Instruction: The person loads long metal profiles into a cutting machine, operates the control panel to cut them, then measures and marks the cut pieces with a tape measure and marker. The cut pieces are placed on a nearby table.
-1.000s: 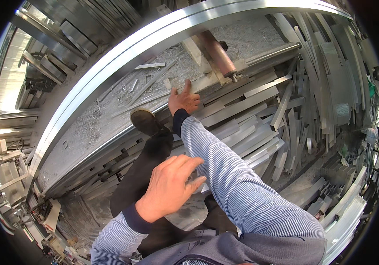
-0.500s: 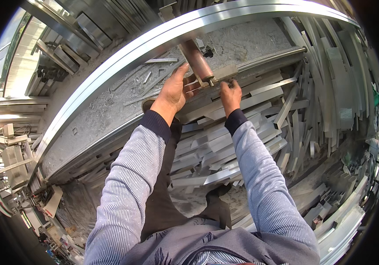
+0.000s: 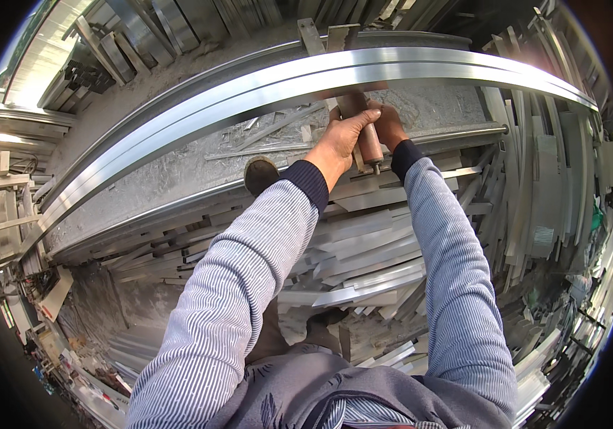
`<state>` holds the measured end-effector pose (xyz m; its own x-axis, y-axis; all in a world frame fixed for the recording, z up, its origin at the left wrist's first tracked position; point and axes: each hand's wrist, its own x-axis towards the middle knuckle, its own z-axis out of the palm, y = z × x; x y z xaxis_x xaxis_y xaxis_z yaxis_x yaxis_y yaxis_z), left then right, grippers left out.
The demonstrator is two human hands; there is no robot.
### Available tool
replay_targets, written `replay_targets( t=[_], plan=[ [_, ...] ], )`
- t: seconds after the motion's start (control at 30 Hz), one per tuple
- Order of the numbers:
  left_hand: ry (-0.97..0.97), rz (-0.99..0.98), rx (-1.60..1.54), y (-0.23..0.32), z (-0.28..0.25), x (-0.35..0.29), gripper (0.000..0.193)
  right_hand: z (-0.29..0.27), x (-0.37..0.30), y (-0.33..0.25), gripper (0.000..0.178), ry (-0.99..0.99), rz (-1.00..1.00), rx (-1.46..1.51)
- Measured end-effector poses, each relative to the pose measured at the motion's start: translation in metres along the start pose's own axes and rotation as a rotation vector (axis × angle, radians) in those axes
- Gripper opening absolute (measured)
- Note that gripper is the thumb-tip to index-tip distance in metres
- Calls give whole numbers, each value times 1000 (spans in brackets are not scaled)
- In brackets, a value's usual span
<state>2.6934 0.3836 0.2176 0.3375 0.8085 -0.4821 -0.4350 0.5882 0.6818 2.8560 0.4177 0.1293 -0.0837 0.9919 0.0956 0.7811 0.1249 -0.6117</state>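
Observation:
A reddish-brown roller (image 3: 371, 146) with a short metal pin at its near end runs out from under a long shiny metal profile (image 3: 249, 93). My left hand (image 3: 342, 143) is closed round the roller, its thumb lying across the top. On the roller's right side my right hand (image 3: 391, 127) is curled in close to the left thumb. Its fingertips are partly hidden, and I cannot make out what they grip. The profile crosses above both hands in a wide arc.
Under the profile lies a grey, dusty bench top (image 3: 156, 179) strewn with metal offcuts. Stacked silver bars (image 3: 364, 250) fill the space below its near edge. Long profiles (image 3: 528, 179) stand on the right. My shoe (image 3: 260, 175) rests by the bench edge.
My left hand has moved right and closed on the roller. My right hand has moved up from the pin to the roller's side. The view has shifted, and the profile appears flatter.

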Motion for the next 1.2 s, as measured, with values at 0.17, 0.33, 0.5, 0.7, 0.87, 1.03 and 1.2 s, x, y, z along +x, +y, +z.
replay_targets(
  t=[0.17,0.33,0.5,0.7,0.87,1.03,1.2],
  plan=[
    [67,53,-2,-9,4,3,75,15,-13,13,17,64,120,700],
    [71,74,-3,-9,7,-1,79,-27,-17,-7,34,-141,220,646],
    [142,130,-26,-10,18,-7,74,-50,-19,-16,39,-279,424,797],
    [268,103,143,-8,20,-2,71,-33,-27,-2,44,-219,240,981],
    [241,118,256,-6,9,0,62,-32,-26,-3,46,-208,253,985],
    [269,159,307,-15,7,8,58,-43,-14,-13,41,-233,335,848],
    [222,61,496,-8,1,14,81,-52,-12,-23,37,-381,364,474]
  ],
)
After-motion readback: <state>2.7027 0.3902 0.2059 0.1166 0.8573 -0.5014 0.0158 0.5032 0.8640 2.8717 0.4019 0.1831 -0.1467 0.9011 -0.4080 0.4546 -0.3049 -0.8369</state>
